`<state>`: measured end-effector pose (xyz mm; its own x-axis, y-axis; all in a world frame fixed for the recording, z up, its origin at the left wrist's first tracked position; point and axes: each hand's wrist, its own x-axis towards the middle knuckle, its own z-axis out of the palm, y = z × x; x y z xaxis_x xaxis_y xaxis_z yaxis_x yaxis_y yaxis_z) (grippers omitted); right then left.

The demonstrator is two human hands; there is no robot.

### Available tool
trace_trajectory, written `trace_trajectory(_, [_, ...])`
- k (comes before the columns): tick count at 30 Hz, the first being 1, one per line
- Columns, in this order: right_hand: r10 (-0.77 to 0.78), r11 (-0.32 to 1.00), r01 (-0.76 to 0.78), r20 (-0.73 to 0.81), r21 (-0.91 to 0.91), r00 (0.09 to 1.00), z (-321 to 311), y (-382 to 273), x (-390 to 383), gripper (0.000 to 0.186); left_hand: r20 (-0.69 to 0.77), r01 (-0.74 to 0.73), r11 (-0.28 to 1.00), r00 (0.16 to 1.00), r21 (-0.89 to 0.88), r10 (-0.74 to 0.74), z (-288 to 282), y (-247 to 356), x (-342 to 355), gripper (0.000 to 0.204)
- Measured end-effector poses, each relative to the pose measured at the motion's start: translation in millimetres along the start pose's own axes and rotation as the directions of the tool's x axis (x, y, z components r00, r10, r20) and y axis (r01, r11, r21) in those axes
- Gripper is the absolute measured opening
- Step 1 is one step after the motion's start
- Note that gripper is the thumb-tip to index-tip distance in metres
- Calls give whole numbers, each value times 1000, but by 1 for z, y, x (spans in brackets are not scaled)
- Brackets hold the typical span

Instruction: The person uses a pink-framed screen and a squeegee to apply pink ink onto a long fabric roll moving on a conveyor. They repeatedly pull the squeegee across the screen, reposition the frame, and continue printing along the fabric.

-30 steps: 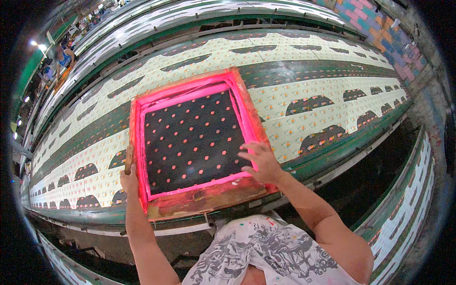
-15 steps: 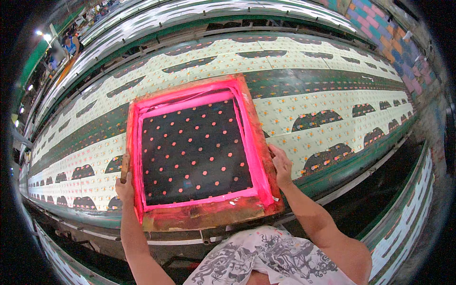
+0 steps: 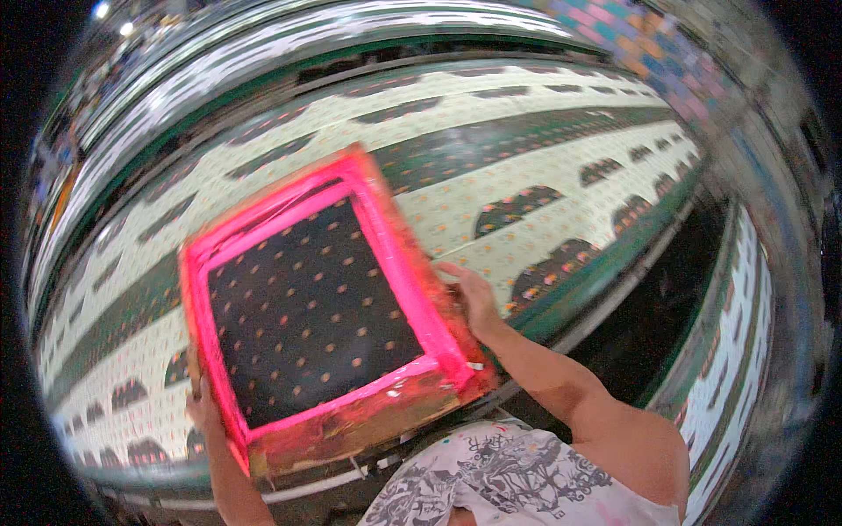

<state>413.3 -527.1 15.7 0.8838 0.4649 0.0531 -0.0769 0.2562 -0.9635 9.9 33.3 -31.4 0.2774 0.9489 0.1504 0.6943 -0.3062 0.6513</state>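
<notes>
A square screen-printing frame [image 3: 309, 314] lies tilted in front of me, its border smeared bright pink and its dark mesh dotted with small motifs. At the frame's left side, my left hand [image 3: 205, 410] is closed round a narrow wooden handle [image 3: 195, 372]; some fingers are hidden. My right hand [image 3: 474, 300] grips the opposite edge, with the thumb on the near side and the fingertips partly hidden. Beneath the frame stretches pale fabric [image 3: 430, 232] printed with small orange flowers and dark half-round shapes [image 3: 519, 210]. Motion blur softens the picture.
The long printing table [image 3: 561, 320] has a green edge and a rail along it. Another table with white and dark strips [image 3: 724, 351] stands to my right, and more tables [image 3: 289, 39] run behind. Multicoloured paving bricks [image 3: 640, 53] show at the far right.
The frame has shifted left and slightly toward me in the view, turning counterclockwise, with both hands still on it. The whole scene has tilted and shifted too, as my head moved.
</notes>
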Motion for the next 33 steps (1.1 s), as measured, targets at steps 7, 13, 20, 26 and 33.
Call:
trace_trajectory(7, [-79,996,78,44,34,996,-11,-61,29,56,196,173,900,975,-400,-101,0,36,-6,61])
trace_trajectory(13, [-130,987,145,189,-65,973,-104,-122,80,48,239,171,772,971,-612,-26,26,168,-72,54])
trace_trajectory(20, [-26,999,31,160,-28,987,-274,-168,128,59,110,107,875,992,-472,-63,125,306,-148,65])
trace_trajectory(26, [129,988,-135,80,77,988,-422,-221,134,60,155,124,850,987,-512,-50,190,446,-277,54])
trace_trajectory(33, [138,988,-136,-35,71,990,-565,-262,141,56,117,82,810,993,-580,-17,284,526,-381,47])
